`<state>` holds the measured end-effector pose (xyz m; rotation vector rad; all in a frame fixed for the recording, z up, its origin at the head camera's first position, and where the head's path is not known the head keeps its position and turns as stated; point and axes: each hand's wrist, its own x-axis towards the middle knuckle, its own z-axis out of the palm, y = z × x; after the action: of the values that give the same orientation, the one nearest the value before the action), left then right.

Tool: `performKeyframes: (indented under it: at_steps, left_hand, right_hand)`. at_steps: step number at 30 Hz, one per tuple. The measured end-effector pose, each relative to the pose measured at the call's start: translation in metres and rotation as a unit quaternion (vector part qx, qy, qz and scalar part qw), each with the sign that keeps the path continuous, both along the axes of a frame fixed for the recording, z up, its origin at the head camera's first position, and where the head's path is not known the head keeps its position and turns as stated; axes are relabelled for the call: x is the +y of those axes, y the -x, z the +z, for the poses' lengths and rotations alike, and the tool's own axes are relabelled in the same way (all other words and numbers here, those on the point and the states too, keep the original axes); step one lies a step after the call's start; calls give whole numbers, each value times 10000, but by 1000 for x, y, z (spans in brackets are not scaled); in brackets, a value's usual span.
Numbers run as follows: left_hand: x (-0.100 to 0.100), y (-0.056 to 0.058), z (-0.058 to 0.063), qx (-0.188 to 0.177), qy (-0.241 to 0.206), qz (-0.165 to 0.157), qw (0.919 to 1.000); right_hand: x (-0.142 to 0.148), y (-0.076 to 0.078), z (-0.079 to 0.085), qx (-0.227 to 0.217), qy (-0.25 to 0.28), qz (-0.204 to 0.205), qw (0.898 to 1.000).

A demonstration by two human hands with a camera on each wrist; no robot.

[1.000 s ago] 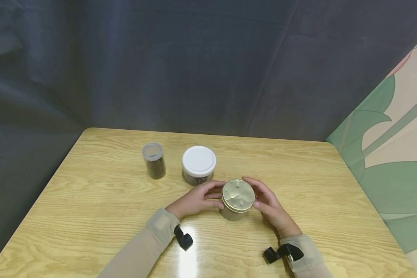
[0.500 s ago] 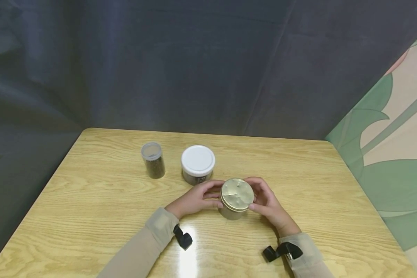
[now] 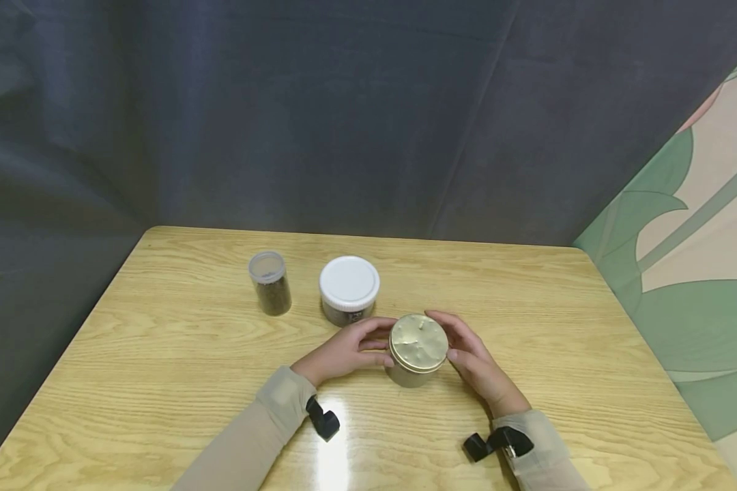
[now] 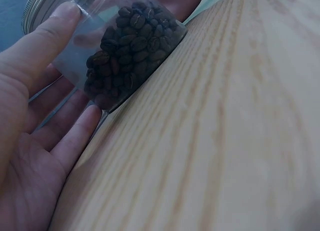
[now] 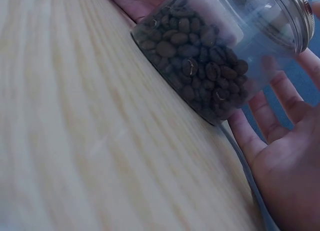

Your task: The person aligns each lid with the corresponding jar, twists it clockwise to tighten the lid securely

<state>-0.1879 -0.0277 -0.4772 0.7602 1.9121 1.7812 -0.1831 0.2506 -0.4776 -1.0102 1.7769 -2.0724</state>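
A clear jar [image 3: 407,376] with a dented gold metal lid [image 3: 419,342] stands upright on the table between both hands. Dark coffee beans [image 4: 135,48] fill roughly its lower half, as the wrist views show. From the left side my left hand [image 3: 347,353] holds the jar, its thumb across the wall just under the lid and its fingers round the back. My right hand [image 3: 475,365] is at the lid on the other side, thumb at the near right rim and forefinger at the far rim. In the right wrist view the other fingers [image 5: 260,113] spread beside the jar wall.
Behind the left hand stands a jar with a white lid [image 3: 349,281]. Further left is a slim clear canister [image 3: 273,294] with dark grainy contents. A dark curtain [image 3: 319,123] hangs behind the wooden table [image 3: 178,327]; a patterned cloth [image 3: 706,327] is at the right.
The lid's dents have turned around while the jar body stays in place. The right thumb swung toward the front of the rim, then back to the right side. The left hand kept its hold.
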Motion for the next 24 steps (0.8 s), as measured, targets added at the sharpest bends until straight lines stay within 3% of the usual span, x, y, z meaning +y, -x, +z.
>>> performKeyframes:
  at_steps: [6, 24]
  left_hand:
    - [0, 0, -1, -13, -20, 5, 10000]
    - [0, 0, -2, -1, -86, -3, 10000]
  right_hand:
    - [-1, 0, 1, -57, 69, 103, 9999]
    - [2, -1, -1, -122, 149, -97, 9998]
